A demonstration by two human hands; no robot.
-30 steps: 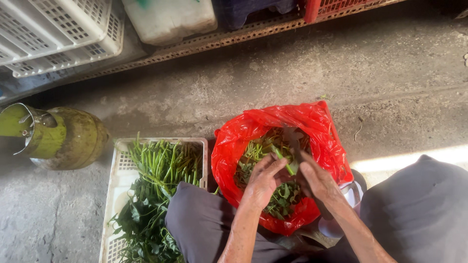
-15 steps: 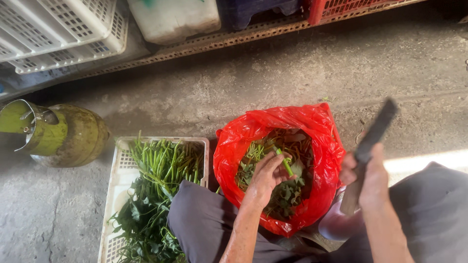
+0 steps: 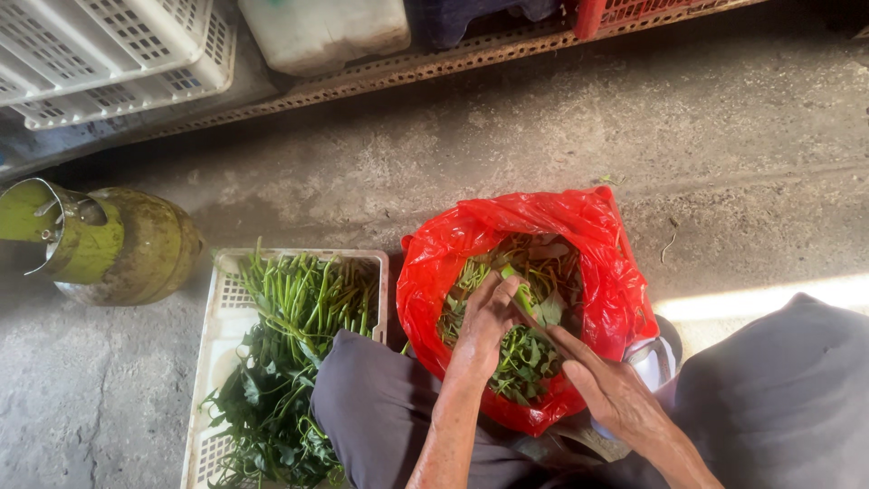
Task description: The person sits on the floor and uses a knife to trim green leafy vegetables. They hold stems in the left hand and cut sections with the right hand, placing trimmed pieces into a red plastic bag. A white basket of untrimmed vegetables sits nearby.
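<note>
Dull green metal gas cylinder (image 3: 118, 244) lies at far left. White slotted plastic crate (image 3: 222, 362) is heaped w/ leafy stalks (image 3: 290, 362). Left hand (image 3: 484, 321) is curled on a green stem (image 3: 518, 290) over crinkly red plastic bag (image 3: 597, 244); right hand (image 3: 611, 394), fingers extended, prob. touches stem's end.
</note>
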